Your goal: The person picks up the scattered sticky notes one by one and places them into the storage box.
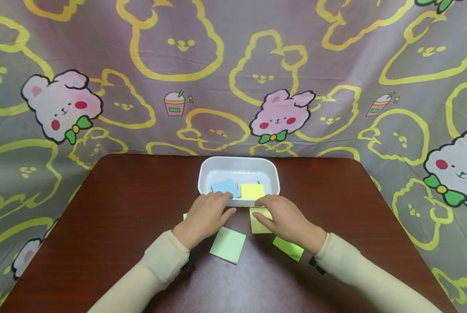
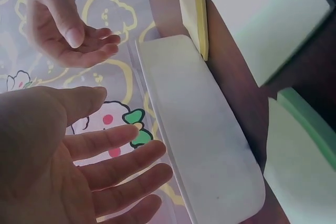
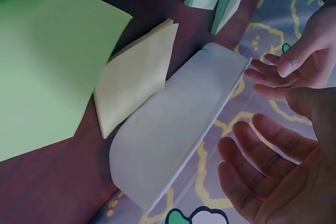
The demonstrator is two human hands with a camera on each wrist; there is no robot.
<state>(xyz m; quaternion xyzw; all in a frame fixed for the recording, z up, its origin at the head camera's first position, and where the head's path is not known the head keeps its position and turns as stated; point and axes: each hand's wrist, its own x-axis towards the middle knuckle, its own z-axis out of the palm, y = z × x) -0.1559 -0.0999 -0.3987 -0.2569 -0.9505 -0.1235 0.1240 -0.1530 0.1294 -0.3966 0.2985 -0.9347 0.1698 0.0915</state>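
A white tray (image 1: pixel 239 164) stands near the table's far side, with a blue sticky-note pad (image 1: pixel 222 187) and a bright yellow sticky-note pad (image 1: pixel 253 191) inside it. My left hand (image 1: pixel 205 216) hovers at the near rim's left part, its fingers loosely bent and nothing held. Near the right part of that rim is my right hand (image 1: pixel 286 216), also holding nothing. Both wrist views show palms and relaxed fingers, with the left hand (image 2: pixel 89 156) and right hand (image 3: pixel 283 166) beside the tray. Whether any fingertip touches the rim I cannot tell.
In front of the tray lie a pale yellow pad (image 1: pixel 259 225), partly under my right hand, a pale green pad (image 1: pixel 228 245) and a bright green pad (image 1: pixel 289 249). Another pale pad (image 1: pixel 185 215) is mostly hidden by my left hand. A patterned curtain (image 1: pixel 217 100) hangs behind the brown table (image 1: pixel 139 195).
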